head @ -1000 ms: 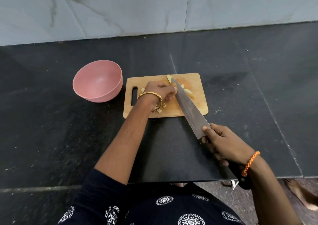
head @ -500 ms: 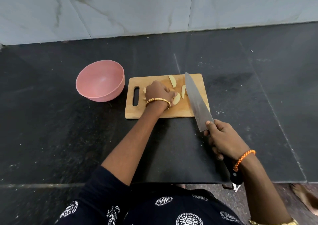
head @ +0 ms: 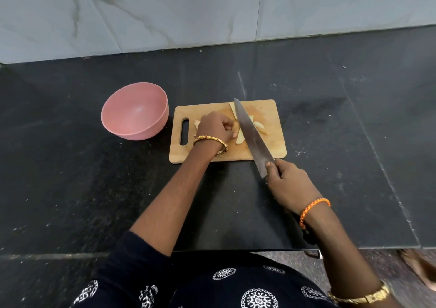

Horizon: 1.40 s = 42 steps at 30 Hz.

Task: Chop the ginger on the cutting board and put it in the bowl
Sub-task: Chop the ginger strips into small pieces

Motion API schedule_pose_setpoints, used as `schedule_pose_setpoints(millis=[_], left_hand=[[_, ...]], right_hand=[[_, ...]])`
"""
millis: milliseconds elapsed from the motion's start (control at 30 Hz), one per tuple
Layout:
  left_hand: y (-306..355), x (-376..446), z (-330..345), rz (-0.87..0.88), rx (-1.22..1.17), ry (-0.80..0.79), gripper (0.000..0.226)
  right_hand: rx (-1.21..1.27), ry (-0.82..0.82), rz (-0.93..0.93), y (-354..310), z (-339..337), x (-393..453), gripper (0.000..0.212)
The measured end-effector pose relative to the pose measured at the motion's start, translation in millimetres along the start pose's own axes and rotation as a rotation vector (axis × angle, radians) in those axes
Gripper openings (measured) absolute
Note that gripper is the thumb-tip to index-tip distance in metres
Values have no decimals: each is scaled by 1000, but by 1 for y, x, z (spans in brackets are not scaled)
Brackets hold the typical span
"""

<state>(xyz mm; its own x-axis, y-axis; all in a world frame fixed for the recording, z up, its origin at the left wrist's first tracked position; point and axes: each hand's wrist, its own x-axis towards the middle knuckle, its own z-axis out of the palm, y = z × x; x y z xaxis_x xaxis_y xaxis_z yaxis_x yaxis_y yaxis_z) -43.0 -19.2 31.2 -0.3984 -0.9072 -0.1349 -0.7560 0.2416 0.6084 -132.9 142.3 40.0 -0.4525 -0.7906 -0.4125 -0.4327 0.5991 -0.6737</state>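
Observation:
A wooden cutting board [head: 271, 147] lies on the black counter with pale ginger slices [head: 258, 126] scattered on it. My left hand [head: 215, 127] rests on the board with fingers curled over a ginger piece [head: 240, 139], beside the blade. My right hand [head: 289, 185] grips the handle of a large knife [head: 251, 134], thumb on the blade's heel. The blade lies diagonally across the board, over the ginger. An empty pink bowl [head: 135, 112] stands just left of the board.
The black stone counter [head: 330, 142] stretches wide on both sides. A marble wall [head: 212, 13] runs along the back. The counter's front edge [head: 236, 250] is near my body, with floor and a bare foot [head: 420, 267] at lower right.
The knife has swung back left over the ginger, its tip now at the board's far edge next to my left fingers. My left hand stays on the ginger.

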Motion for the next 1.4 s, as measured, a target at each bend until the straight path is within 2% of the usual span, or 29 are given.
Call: schedule_pose_setpoints(millis=[133, 500, 633, 800, 933, 1133, 1233, 1400], left_hand=[[-2, 1, 1, -7, -30, 28, 30], [-2, 3, -3, -27, -85, -21, 30], [-5, 4, -1, -30, -115, -12, 30], [-9, 4, 6, -56, -113, 42, 25], [-7, 0, 11, -79, -122, 107, 24], [-5, 0, 8, -71, -106, 90, 25], [-3, 0, 7, -79, -80, 77, 26], [-2, 0, 7, -93, -12, 90, 19]], right_hand=[[-34, 34, 10, -9, 10, 5, 34], [-119, 27, 47, -28, 19, 16, 28], [-175, -10, 49, -35, 19, 22, 32], [-235, -59, 63, -39, 18, 19, 22], [-250, -108, 92, -35, 14, 8, 22], [-288, -132, 63, -17, -1, -18, 23], [-225, -109, 22, -9, -12, -21, 30], [-61, 56, -34, -3, -21, -9, 34]])
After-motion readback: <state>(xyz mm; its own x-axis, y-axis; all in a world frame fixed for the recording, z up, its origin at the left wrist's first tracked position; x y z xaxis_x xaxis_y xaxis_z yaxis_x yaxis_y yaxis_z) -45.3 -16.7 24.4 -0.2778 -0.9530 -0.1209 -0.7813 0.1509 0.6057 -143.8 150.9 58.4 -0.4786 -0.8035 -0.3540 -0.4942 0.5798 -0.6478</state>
